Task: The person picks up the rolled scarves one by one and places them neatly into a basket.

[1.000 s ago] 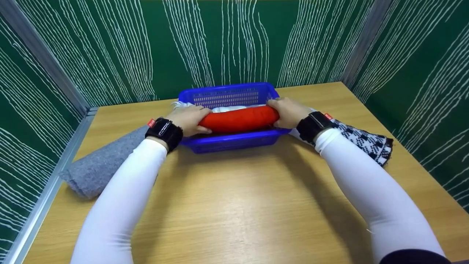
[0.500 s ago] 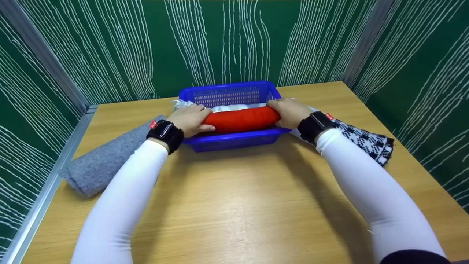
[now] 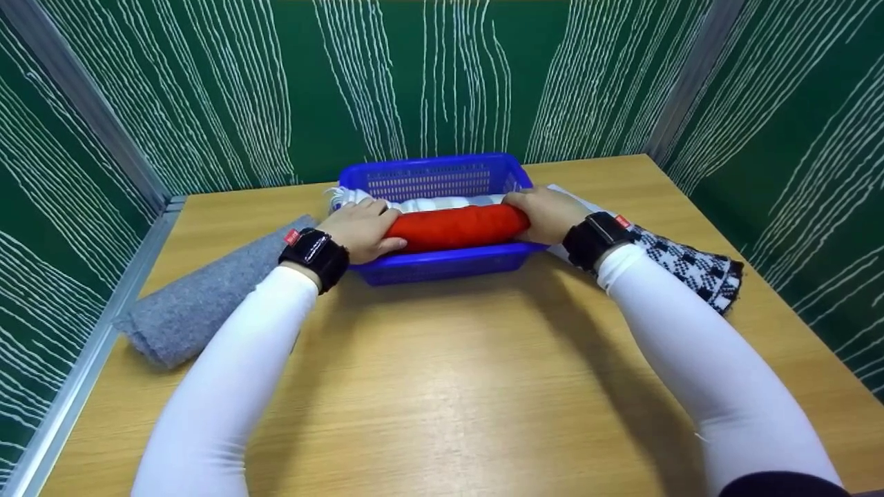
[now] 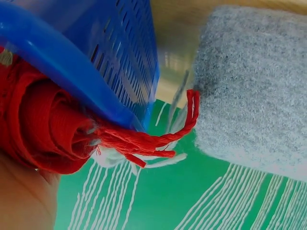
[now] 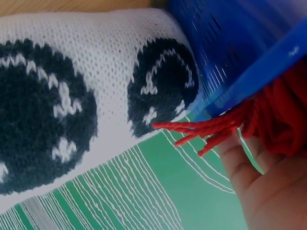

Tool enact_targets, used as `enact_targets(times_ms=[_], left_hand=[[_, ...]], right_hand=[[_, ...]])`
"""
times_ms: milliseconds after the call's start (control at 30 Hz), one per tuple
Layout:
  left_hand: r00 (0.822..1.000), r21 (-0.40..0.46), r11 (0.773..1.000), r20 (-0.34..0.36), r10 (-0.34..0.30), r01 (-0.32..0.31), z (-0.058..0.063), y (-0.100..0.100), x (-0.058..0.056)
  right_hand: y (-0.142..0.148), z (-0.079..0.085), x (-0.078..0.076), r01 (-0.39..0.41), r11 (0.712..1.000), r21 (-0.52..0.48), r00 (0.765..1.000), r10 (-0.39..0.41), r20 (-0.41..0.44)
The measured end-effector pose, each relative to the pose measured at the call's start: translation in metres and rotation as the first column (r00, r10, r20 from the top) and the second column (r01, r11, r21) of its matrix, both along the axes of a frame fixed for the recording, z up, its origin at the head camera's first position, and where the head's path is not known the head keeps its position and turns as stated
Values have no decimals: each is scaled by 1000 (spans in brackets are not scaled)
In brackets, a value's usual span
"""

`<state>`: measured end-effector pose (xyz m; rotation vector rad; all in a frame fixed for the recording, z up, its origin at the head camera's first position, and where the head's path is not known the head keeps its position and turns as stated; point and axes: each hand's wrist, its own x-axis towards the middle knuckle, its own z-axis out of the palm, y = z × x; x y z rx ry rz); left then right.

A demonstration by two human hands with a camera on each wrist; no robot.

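A rolled red scarf (image 3: 456,228) lies lengthwise at the front of a blue plastic basket (image 3: 445,269). My left hand (image 3: 359,228) grips its left end, thumb in front and fingers over the top. At the other end my right hand (image 3: 550,214) holds the roll, its fingers partly hidden. Red fringe (image 4: 139,141) sticks out past the basket rim in the left wrist view, and more fringe (image 5: 206,127) shows in the right wrist view. Behind the red roll, a white rolled scarf (image 3: 442,203) with fringe rests in the basket.
On the left of the wooden table (image 3: 442,386) lies a grey rolled cloth (image 3: 214,293). A black-and-white knitted roll (image 3: 690,266) lies to the right, partly behind my right forearm. Green walls (image 3: 469,76) with white lines stand behind and at both sides.
Both hands keep hold of the red scarf in nearly the same place. The left hand has shifted very slightly right, and a little more of the white scarf shows.
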<state>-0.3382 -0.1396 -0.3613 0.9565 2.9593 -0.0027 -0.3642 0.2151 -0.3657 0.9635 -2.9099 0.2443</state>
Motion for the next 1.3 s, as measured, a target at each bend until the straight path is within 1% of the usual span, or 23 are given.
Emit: enact_targets(times_ms=[167,333,500,700,867,1000,1200,1300], left_hand=[[1000,3,1000,9,9,-9,-3,0,-1],[1000,19,1000,13,9,-9,3,1,3],[1000,38,999,0,17,-17,8,-1,7],[1000,34,999,-8,25,-25,9,1,9],[999,10,999,-25,31,-31,5,4,7],[998,13,999,-36,45,-44,0,6,7],[996,41,997,-54,64,-62,-6,8,12],[996,56,996,-59,70,-66,-10,8,14]], right_hand=[[0,0,2,10,1000,-6,1000,-10,8],[3,3,4,2,1000,-28,1000,-2,10],[3,10,6,22,999,-28,998,-21,51],[0,16,9,57,998,-28,993,-54,104],[-3,13,10,31,999,-10,997,-30,77],[-4,8,11,17,1000,-21,998,-16,65],[-6,0,14,12,999,-36,998,-10,66],[-6,-6,16,27,999,-34,997,-24,79]])
